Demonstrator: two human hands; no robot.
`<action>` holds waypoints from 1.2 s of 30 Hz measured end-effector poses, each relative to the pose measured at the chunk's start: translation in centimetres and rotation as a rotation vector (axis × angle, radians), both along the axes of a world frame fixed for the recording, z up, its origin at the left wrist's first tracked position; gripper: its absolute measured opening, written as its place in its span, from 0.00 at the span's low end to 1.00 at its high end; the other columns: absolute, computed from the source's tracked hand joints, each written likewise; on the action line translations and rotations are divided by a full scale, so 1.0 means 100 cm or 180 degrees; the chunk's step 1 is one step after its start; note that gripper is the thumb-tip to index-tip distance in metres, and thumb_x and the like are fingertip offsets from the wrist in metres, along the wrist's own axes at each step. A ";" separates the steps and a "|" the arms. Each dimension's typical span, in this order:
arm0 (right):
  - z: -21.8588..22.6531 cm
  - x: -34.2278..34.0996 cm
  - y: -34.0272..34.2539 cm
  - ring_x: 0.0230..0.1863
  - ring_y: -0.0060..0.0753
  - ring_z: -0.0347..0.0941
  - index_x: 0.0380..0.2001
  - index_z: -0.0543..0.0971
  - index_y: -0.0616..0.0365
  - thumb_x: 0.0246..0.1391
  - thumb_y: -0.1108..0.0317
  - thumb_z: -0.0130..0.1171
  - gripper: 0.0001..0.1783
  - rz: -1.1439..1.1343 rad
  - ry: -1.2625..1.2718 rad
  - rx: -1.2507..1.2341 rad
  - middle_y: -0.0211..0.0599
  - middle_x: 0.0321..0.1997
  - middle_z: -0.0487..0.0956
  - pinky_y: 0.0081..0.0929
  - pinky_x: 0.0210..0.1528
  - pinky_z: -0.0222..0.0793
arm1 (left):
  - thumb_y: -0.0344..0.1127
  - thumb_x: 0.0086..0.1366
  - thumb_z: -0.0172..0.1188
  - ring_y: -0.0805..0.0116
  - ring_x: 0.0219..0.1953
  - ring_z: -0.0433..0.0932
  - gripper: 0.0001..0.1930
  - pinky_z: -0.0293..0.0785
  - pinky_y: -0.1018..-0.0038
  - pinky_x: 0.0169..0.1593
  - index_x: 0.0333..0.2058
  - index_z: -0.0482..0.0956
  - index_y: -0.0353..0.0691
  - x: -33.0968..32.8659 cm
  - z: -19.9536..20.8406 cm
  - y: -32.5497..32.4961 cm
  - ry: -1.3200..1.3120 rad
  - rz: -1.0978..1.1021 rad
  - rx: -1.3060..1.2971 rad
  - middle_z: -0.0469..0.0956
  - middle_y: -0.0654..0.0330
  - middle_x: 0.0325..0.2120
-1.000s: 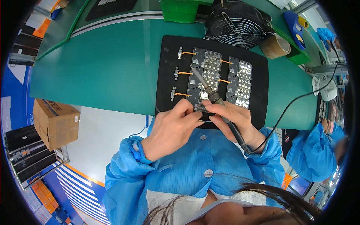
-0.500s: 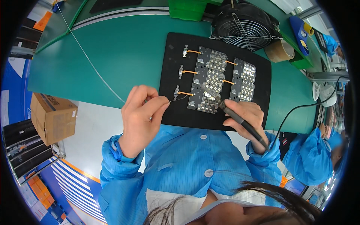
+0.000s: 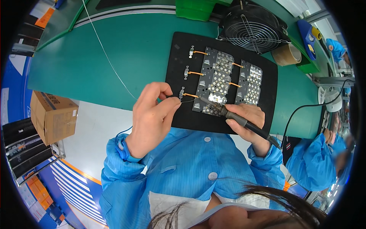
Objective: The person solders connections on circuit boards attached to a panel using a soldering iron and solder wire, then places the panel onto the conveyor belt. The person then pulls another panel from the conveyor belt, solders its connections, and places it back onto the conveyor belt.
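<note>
Pinched in the fingers of my left hand (image 3: 154, 112) is a thin solder wire (image 3: 109, 61), whose short end reaches the nearest circuit board (image 3: 204, 96). My right hand (image 3: 248, 119) grips a soldering iron (image 3: 238, 118) by its dark handle. The iron's tip meets the board close to the wire's end, by an orange flex strip (image 3: 190, 95). That strip joins the board to a small metal connector (image 3: 182, 92). Several more boards, with shiny round contacts, lie in two columns on a black mat (image 3: 183, 118).
A black fan with a wire guard (image 3: 253, 32) stands at the back, beside a tape roll (image 3: 286, 54). Behind is a green bin (image 3: 193, 9). The iron's cable (image 3: 305, 108) runs off right, near a person in a blue smock (image 3: 310, 164). A cardboard box (image 3: 55, 118) sits left.
My left hand has moved right, bringing the wire's end farther onto the board. The iron's tip has swung left to the flex strip's joint on the nearest board.
</note>
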State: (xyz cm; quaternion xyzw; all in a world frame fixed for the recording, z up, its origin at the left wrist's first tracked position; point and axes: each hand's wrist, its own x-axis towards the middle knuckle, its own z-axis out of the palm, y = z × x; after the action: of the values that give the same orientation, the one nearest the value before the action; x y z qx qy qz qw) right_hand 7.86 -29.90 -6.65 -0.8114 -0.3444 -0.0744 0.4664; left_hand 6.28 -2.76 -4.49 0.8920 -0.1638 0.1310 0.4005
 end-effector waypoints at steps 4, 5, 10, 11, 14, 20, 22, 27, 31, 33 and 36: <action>0.001 -0.001 -0.002 0.18 0.28 0.75 0.39 0.81 0.66 0.47 0.68 0.67 0.16 0.0020 -0.0078 0.0018 0.37 0.20 0.79 0.20 0.19 0.66 | 0.19 0.47 0.66 0.65 0.31 0.71 0.08 0.68 0.72 0.31 0.28 0.80 0.34 0.002 -0.001 -0.005 -0.0022 -0.0036 -0.0023 0.70 0.58 0.32; 0.000 0.000 -0.002 0.18 0.28 0.75 0.39 0.81 0.66 0.47 0.69 0.67 0.16 0.0025 -0.0064 -0.0002 0.37 0.19 0.79 0.20 0.19 0.66 | 0.20 0.48 0.66 0.67 0.31 0.69 0.07 0.65 0.75 0.31 0.28 0.80 0.35 0.003 -0.003 -0.005 -0.0001 -0.0033 -0.0081 0.70 0.59 0.32; 0.000 0.003 0.000 0.18 0.28 0.75 0.38 0.81 0.66 0.45 0.70 0.67 0.16 0.0018 -0.0109 0.0001 0.37 0.19 0.78 0.20 0.19 0.66 | 0.19 0.49 0.66 0.66 0.31 0.70 0.07 0.65 0.74 0.30 0.28 0.80 0.35 0.009 -0.007 -0.009 -0.0022 -0.0114 -0.0077 0.70 0.59 0.33; 0.000 0.002 0.000 0.17 0.29 0.75 0.38 0.81 0.66 0.45 0.70 0.67 0.16 0.0005 -0.0108 -0.0002 0.37 0.19 0.78 0.20 0.19 0.66 | 0.19 0.49 0.65 0.66 0.31 0.71 0.07 0.66 0.74 0.29 0.28 0.80 0.34 0.009 -0.008 -0.010 -0.0026 -0.0136 -0.0072 0.70 0.58 0.33; 0.000 0.002 0.000 0.18 0.30 0.75 0.38 0.81 0.66 0.45 0.70 0.67 0.16 0.0012 -0.0154 0.0017 0.37 0.19 0.78 0.21 0.19 0.66 | 0.19 0.49 0.65 0.66 0.29 0.71 0.07 0.67 0.73 0.29 0.28 0.79 0.33 0.009 -0.012 -0.012 -0.0081 -0.0178 0.0062 0.70 0.58 0.33; 0.001 0.002 -0.001 0.18 0.30 0.75 0.38 0.81 0.67 0.46 0.69 0.67 0.15 0.0020 -0.0086 -0.0008 0.37 0.18 0.77 0.21 0.20 0.67 | 0.19 0.52 0.64 0.67 0.27 0.71 0.07 0.67 0.75 0.29 0.31 0.77 0.33 0.010 -0.013 -0.016 0.0356 -0.0175 -0.0367 0.70 0.58 0.34; 0.000 0.003 -0.001 0.18 0.30 0.75 0.38 0.81 0.67 0.46 0.69 0.67 0.16 0.0022 -0.0103 0.0026 0.37 0.18 0.77 0.21 0.20 0.67 | 0.19 0.53 0.63 0.64 0.28 0.72 0.07 0.68 0.71 0.30 0.30 0.77 0.33 0.013 -0.015 -0.015 0.0606 -0.0119 -0.0456 0.69 0.57 0.33; 0.001 0.003 -0.001 0.18 0.31 0.76 0.38 0.81 0.67 0.46 0.69 0.67 0.16 0.0002 -0.0090 0.0035 0.37 0.18 0.78 0.22 0.20 0.67 | 0.20 0.52 0.64 0.61 0.28 0.73 0.07 0.70 0.68 0.31 0.30 0.77 0.33 0.022 -0.039 -0.018 0.0824 -0.0233 -0.0802 0.68 0.56 0.34; 0.000 0.004 -0.001 0.18 0.30 0.75 0.38 0.81 0.67 0.46 0.69 0.67 0.15 0.0023 -0.0130 0.0056 0.37 0.18 0.78 0.22 0.20 0.67 | 0.20 0.51 0.66 0.70 0.27 0.70 0.08 0.66 0.74 0.29 0.31 0.79 0.33 0.025 -0.044 -0.021 0.0562 -0.0263 -0.0585 0.67 0.60 0.32; -0.001 0.004 -0.001 0.18 0.30 0.75 0.38 0.81 0.67 0.46 0.69 0.67 0.15 0.0026 -0.0120 0.0053 0.37 0.19 0.78 0.21 0.20 0.67 | 0.20 0.51 0.66 0.70 0.27 0.70 0.07 0.67 0.74 0.29 0.31 0.80 0.33 0.027 -0.045 -0.022 0.0585 -0.0300 -0.0572 0.67 0.60 0.32; 0.000 0.003 -0.002 0.18 0.30 0.75 0.38 0.81 0.66 0.46 0.69 0.67 0.15 0.0060 -0.0091 0.0053 0.38 0.19 0.78 0.21 0.20 0.67 | 0.20 0.51 0.66 0.70 0.28 0.70 0.07 0.67 0.74 0.29 0.30 0.80 0.33 0.029 -0.046 -0.020 0.0631 -0.0373 -0.0590 0.68 0.60 0.31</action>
State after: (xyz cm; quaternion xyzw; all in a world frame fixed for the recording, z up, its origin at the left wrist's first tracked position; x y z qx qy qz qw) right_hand 8.17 -30.11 -6.64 -0.8031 -0.3581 -0.0844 0.4688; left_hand 9.14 -4.79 -9.08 0.8486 -0.1625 0.0331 0.5023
